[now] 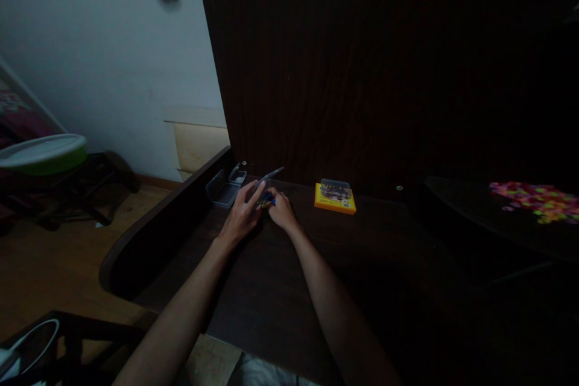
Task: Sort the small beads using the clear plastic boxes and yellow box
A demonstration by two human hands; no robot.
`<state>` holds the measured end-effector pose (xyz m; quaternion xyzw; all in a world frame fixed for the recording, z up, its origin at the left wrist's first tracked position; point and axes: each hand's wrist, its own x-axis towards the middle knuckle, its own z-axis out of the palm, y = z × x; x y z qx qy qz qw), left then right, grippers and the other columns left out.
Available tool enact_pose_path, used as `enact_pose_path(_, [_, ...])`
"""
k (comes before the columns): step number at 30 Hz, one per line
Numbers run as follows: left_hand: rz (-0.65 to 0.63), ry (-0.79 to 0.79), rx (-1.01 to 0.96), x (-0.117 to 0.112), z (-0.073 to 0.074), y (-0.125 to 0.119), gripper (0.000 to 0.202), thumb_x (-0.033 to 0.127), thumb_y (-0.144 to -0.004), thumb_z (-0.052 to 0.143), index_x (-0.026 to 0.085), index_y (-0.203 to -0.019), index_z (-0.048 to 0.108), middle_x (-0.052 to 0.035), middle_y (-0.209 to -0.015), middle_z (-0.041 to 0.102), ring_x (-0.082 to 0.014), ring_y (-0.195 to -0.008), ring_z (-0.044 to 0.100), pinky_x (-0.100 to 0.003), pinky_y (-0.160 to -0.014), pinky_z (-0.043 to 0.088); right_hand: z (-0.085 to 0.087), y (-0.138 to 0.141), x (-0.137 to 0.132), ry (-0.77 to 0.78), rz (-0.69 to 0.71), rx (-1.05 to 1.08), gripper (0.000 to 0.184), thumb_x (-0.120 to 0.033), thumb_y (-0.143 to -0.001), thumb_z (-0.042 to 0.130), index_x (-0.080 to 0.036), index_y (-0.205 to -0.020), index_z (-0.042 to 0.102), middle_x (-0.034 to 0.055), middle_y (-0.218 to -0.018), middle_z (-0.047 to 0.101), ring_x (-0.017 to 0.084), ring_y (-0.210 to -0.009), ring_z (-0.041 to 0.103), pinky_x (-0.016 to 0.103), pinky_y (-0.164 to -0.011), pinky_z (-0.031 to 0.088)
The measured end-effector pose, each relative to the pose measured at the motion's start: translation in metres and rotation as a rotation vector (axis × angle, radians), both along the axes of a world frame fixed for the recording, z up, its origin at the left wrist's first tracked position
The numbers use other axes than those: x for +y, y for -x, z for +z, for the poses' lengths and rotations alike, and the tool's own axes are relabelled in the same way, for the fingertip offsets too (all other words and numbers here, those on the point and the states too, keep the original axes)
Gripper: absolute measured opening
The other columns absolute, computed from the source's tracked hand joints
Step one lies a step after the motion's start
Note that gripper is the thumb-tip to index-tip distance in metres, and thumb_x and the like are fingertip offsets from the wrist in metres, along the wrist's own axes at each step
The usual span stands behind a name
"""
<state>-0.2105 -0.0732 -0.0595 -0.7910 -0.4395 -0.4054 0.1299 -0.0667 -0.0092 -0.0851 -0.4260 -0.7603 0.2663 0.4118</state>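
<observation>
The left hand [244,211] grips a clear plastic lidded box [271,175], best kept steady; the right hand [282,212] touches small blue pieces [269,198], though whether it pinches any I cannot tell.

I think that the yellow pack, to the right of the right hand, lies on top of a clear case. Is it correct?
Not quite: the order of the two is reversed. The head view shows the clear case lying on top of the yellow pack. The pack is indeed to the right of the right hand.
</observation>
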Motion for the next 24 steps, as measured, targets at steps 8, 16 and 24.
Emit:
enact_pose_path(8, [0.021,-0.01,-0.006,0.0012,-0.0018,0.0015,0.082,0.01,-0.088,0.055,0.034,-0.155,0.013,-0.0139,-0.142,0.039,-0.0281,-0.134,0.044,-0.049,-0.107,0.045,-0.0055,0.002,0.0016,0.01,-0.008,0.017,0.035,-0.004,-0.076,0.051,-0.023,-0.105,0.052,0.0047,-0.103,0.062,0.02,-0.102,0.057,0.036,-0.094,0.045])
enact_pose_path(16, [0.027,-0.017,-0.013,0.0005,-0.0005,0.0022,0.082,0.011,-0.088,0.056,0.033,-0.154,0.014,-0.0141,-0.142,0.04,-0.0285,-0.133,0.044,-0.049,-0.107,0.045,-0.006,0.0012,0.0017,0.016,-0.004,0.027,0.039,-0.003,-0.075,0.051,-0.025,-0.108,0.054,0.0038,-0.103,0.062,0.02,-0.102,0.057,0.037,-0.094,0.046])
enact_pose_path(24, [0.051,-0.013,-0.04,0.002,-0.0002,0.0045,0.08,0.012,-0.088,0.056,0.032,-0.154,0.016,-0.0144,-0.142,0.041,-0.0282,-0.131,0.047,-0.049,-0.106,0.046,-0.0017,-0.0004,-0.0008,-0.005,0.011,-0.037,0.039,-0.003,-0.075,0.049,-0.023,-0.107,0.059,0.0056,-0.101,0.062,0.022,-0.103,0.056,0.038,-0.098,0.044])
